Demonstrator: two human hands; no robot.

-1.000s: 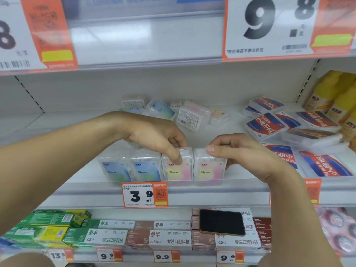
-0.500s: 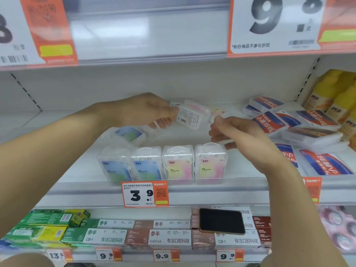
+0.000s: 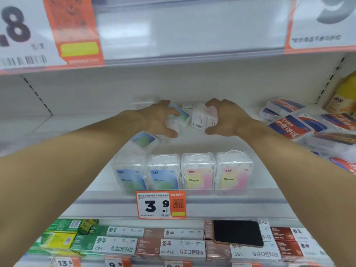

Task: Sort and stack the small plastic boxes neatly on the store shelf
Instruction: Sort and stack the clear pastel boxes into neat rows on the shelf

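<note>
Deep on the white shelf point(image 3: 192, 143), my left hand point(image 3: 156, 120) grips a clear box with a blue-green label point(image 3: 178, 119). Beside it my right hand point(image 3: 225, 118) grips a clear box turned with its printed white back point(image 3: 204, 119) toward me. Several clear boxes stand upright in a row at the shelf's front edge: two blue ones point(image 3: 146, 174) on the left, two pink-yellow ones point(image 3: 216, 173) on the right. A blue-green box point(image 3: 143, 140) lies tilted behind the row, under my left wrist. More small boxes point(image 3: 187, 105) lie at the back wall.
Flat red-and-blue packs point(image 3: 290, 130) are piled at the right, with yellow bottles point(image 3: 344, 99) behind them. A 3.9 price tag point(image 3: 160, 205) hangs on the shelf lip. On the lower shelf a black phone point(image 3: 238, 233) rests on toothpaste cartons point(image 3: 119, 245).
Both hands left the front row and reached to the back of the shelf. Each has closed round a loose box there. The view has tilted down and moved closer.
</note>
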